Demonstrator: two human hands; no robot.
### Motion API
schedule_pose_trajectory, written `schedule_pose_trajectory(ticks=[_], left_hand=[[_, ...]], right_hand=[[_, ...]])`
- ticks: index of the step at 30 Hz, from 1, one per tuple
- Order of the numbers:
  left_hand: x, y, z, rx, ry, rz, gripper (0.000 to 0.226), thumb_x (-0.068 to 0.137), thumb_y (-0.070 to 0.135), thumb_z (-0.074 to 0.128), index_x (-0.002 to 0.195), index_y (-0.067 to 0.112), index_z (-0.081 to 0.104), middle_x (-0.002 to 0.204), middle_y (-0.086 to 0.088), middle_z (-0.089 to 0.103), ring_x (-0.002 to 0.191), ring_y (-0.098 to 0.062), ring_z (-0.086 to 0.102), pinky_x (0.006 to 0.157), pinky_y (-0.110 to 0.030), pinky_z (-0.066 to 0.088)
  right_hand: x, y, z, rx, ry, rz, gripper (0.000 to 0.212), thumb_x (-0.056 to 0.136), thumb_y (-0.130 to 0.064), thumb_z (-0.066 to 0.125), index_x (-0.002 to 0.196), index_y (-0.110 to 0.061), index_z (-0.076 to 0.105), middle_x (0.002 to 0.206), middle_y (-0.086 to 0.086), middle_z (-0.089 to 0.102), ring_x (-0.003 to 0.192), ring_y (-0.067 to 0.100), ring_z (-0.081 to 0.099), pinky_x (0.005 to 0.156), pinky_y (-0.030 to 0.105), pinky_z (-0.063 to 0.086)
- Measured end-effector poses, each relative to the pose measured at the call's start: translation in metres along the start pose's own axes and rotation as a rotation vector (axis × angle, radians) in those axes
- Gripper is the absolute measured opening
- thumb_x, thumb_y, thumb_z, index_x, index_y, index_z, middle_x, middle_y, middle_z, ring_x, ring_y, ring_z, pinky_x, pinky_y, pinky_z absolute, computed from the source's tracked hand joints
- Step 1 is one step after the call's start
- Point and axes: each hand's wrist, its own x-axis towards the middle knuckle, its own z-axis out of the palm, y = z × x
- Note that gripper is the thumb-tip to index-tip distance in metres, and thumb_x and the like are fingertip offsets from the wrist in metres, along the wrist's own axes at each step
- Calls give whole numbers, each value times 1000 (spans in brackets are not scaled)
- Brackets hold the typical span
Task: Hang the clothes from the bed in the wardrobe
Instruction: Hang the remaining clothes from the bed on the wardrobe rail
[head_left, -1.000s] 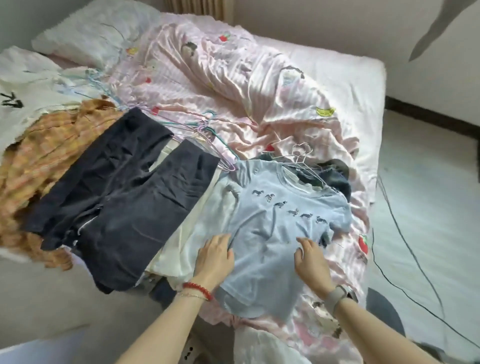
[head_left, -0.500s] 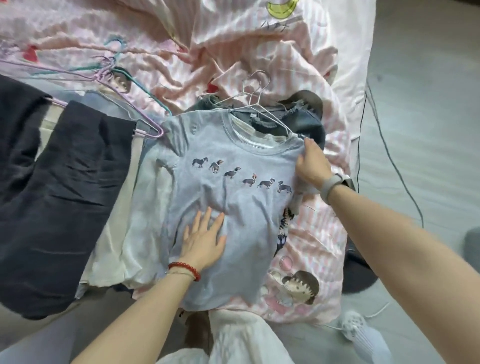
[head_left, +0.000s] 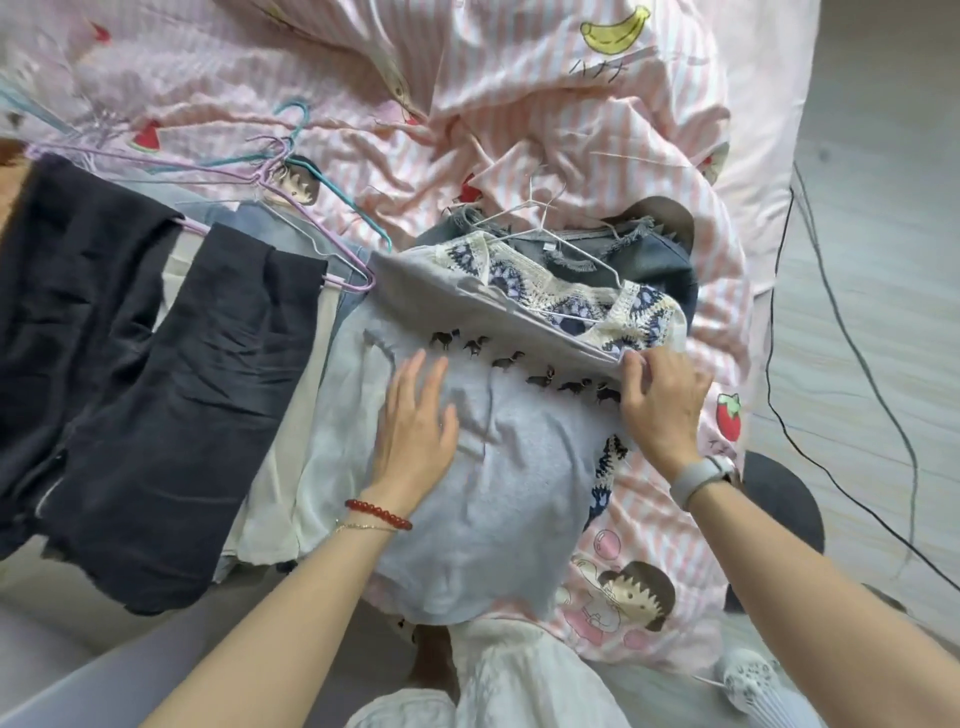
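I have my left hand (head_left: 415, 441) flat, fingers straight, pressing the grey T-shirt (head_left: 498, 467) onto the bed (head_left: 519, 104), I think to pin it while my right hand (head_left: 660, 410) pinches its folded-over top edge at the shoulder. That fold bares a patterned knit top (head_left: 571, 296) on a white wire hanger (head_left: 540, 218) beneath. The T-shirt lies near the bed's edge, long axis running from hem, nearest me, up towards the collar end, tilted slightly left. Black trousers (head_left: 145, 389) lie left.
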Motion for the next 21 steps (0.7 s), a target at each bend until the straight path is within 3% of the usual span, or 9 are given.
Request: schedule_pose_trajectory(ticks=[3, 5, 7, 9, 11, 13, 15, 18, 21], left_hand=[[24, 3, -29, 215, 194, 135, 63, 89, 23, 50, 145, 16, 23, 153, -10, 17, 142, -32, 11, 111, -54, 12], [36, 6, -38, 324, 100, 176, 57, 93, 31, 45, 145, 20, 25, 152, -3, 24, 142, -27, 13, 110, -57, 0], [38, 7, -35, 336, -56, 195, 42, 96, 33, 42, 134, 18, 45, 135, -2, 50, 135, -21, 33, 111, -51, -2], [28, 3, -34, 268, -132, 198, 30, 96, 32, 41, 113, 15, 60, 112, -4, 61, 114, -23, 52, 106, -41, 20], [6, -6, -37, 99, -117, 172, 25, 96, 28, 44, 95, 12, 63, 94, -4, 65, 94, -27, 58, 84, -39, 39], [-19, -15, -41, -94, -101, 47, 25, 95, 29, 47, 84, 14, 64, 77, 2, 65, 79, -24, 60, 68, -36, 43], [-48, -31, -48, -262, -49, -135, 26, 94, 31, 49, 77, 18, 64, 65, 7, 60, 68, -21, 58, 61, -32, 40], [-92, -61, -61, -381, 132, -378, 27, 90, 34, 54, 75, 15, 65, 67, 0, 65, 70, -23, 59, 66, -34, 43], [-144, -98, -83, -365, 362, -527, 25, 88, 36, 57, 73, 18, 65, 72, -2, 68, 73, -22, 61, 67, -38, 48]], right_hand=[[-18, 4, -10, -5, 7, -115, 33, 90, -31, 31, 68, -14, 47, 64, 2, 46, 65, 20, 40, 66, 31, 15], [-19, 3, -16, 11, 26, -138, 36, 89, -30, 30, 65, -12, 49, 61, 6, 49, 61, 21, 42, 66, 33, 17], [-18, -1, -23, 27, 26, -107, 39, 88, -31, 30, 65, -8, 51, 61, 8, 51, 62, 22, 42, 68, 36, 23], [-16, -5, -28, 24, 11, -119, 38, 87, -31, 30, 66, -7, 51, 63, 7, 49, 63, 20, 41, 68, 37, 25], [-16, -13, -31, 20, -20, -168, 32, 88, -28, 36, 67, -8, 50, 64, 3, 47, 65, 20, 41, 67, 34, 22], [-16, -20, -32, 45, -80, -192, 23, 90, -21, 45, 71, -9, 53, 69, 2, 50, 67, 22, 46, 68, 32, 23], [-22, -38, -26, 68, -157, -248, 12, 91, -15, 51, 82, -9, 59, 78, 4, 57, 74, 23, 51, 73, 34, 29], [-42, -80, -12, 50, -302, -411, 16, 90, -17, 53, 101, -9, 62, 93, 6, 61, 85, 22, 54, 82, 39, 37], [-78, -129, 5, 3, -369, -661, 19, 89, -15, 57, 107, -9, 63, 89, 7, 62, 81, 26, 56, 75, 41, 40]])
